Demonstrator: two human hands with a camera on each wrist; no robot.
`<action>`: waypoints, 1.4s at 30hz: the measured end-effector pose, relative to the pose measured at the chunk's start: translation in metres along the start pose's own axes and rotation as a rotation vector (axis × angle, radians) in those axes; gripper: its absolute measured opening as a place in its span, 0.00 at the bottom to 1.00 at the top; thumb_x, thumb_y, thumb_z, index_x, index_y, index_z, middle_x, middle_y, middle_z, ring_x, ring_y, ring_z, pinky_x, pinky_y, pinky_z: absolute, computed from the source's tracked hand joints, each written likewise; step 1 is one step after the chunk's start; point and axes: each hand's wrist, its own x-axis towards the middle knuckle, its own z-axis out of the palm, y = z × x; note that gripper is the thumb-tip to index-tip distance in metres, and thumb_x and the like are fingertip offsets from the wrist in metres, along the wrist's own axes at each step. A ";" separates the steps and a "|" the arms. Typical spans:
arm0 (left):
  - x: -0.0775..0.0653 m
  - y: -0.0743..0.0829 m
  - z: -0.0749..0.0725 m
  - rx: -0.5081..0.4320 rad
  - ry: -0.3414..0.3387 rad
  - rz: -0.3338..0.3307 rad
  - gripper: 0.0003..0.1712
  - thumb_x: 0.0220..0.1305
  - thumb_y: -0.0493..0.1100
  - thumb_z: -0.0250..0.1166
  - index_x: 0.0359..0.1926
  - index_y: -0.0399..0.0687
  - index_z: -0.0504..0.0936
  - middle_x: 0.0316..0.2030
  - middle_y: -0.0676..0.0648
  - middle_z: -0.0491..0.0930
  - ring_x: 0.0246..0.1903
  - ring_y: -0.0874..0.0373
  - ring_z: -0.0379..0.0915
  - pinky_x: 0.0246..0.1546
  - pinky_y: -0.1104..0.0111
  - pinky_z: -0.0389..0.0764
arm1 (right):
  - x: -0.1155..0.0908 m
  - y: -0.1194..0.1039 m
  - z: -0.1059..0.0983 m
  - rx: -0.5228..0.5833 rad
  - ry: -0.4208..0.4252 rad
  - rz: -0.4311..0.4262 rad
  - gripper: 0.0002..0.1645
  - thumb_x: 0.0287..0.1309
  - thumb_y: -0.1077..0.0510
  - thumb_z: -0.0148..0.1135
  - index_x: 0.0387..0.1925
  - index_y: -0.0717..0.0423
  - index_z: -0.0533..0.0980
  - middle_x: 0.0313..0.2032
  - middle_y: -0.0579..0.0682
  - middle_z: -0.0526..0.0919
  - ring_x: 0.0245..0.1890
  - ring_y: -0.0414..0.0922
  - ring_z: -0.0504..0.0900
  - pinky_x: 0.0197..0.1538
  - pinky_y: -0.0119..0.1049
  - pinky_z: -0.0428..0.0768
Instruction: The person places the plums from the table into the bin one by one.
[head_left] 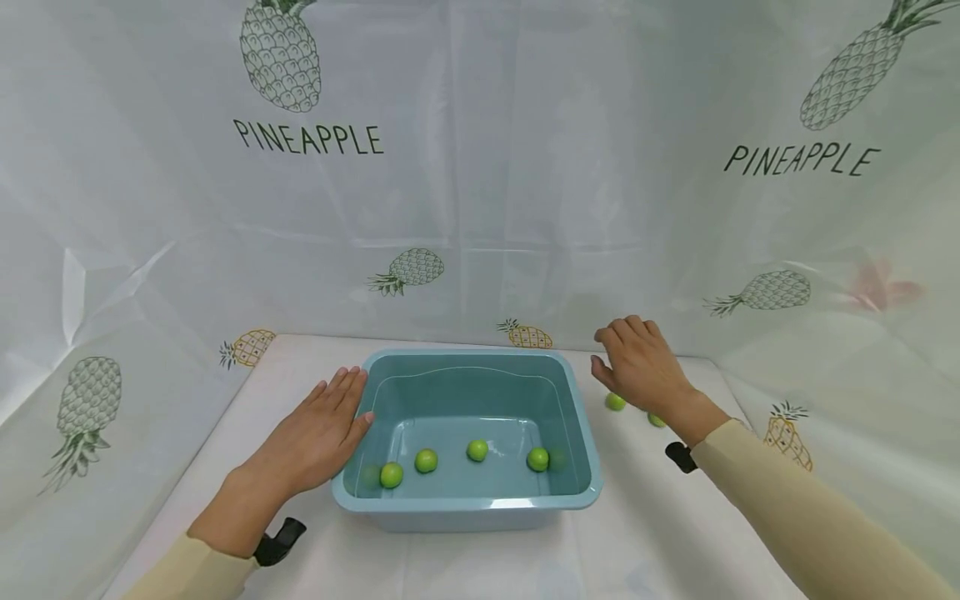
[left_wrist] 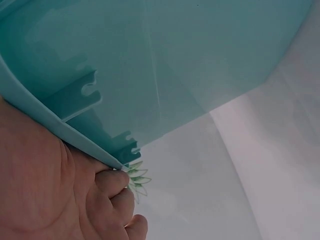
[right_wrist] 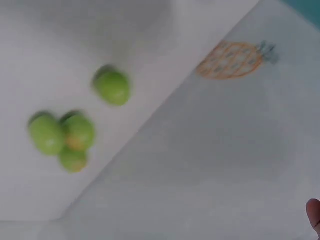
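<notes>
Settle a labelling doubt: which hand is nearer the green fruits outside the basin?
Right. The right hand hovers near the green fruits; the left hand touches the basin's left rim, across the basin from them.

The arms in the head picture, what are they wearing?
The left sleeve and right sleeve are long, plain and light beige. A small black strap-like piece shows under the left wrist and another under the right. The left hand and right hand wear no gloves.
</notes>
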 end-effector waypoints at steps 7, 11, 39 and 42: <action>0.001 0.000 0.000 -0.008 0.000 -0.002 0.40 0.84 0.54 0.48 0.80 0.28 0.55 0.80 0.31 0.56 0.81 0.33 0.49 0.79 0.39 0.57 | -0.041 0.030 0.024 -0.083 -0.197 0.086 0.24 0.59 0.52 0.74 0.47 0.66 0.76 0.42 0.59 0.80 0.46 0.59 0.76 0.51 0.55 0.77; 0.002 0.000 0.002 -0.015 0.000 -0.006 0.40 0.84 0.55 0.48 0.80 0.29 0.55 0.80 0.31 0.57 0.81 0.33 0.49 0.79 0.39 0.57 | -0.064 0.037 0.042 -0.109 -0.316 0.101 0.27 0.59 0.49 0.75 0.47 0.65 0.76 0.43 0.59 0.80 0.48 0.59 0.76 0.56 0.59 0.78; 0.000 0.001 0.001 -0.011 -0.013 -0.006 0.40 0.85 0.55 0.48 0.80 0.29 0.55 0.80 0.31 0.56 0.81 0.33 0.49 0.79 0.39 0.57 | -0.087 0.025 0.089 -0.111 -0.434 0.135 0.19 0.57 0.51 0.73 0.36 0.61 0.75 0.35 0.54 0.76 0.41 0.56 0.73 0.53 0.59 0.76; 0.000 0.000 0.001 -0.013 -0.014 -0.008 0.40 0.85 0.55 0.48 0.81 0.28 0.55 0.80 0.31 0.56 0.81 0.33 0.49 0.79 0.39 0.57 | -0.088 0.024 0.091 -0.113 -0.426 0.134 0.18 0.58 0.52 0.74 0.34 0.59 0.74 0.34 0.53 0.75 0.40 0.55 0.73 0.53 0.58 0.77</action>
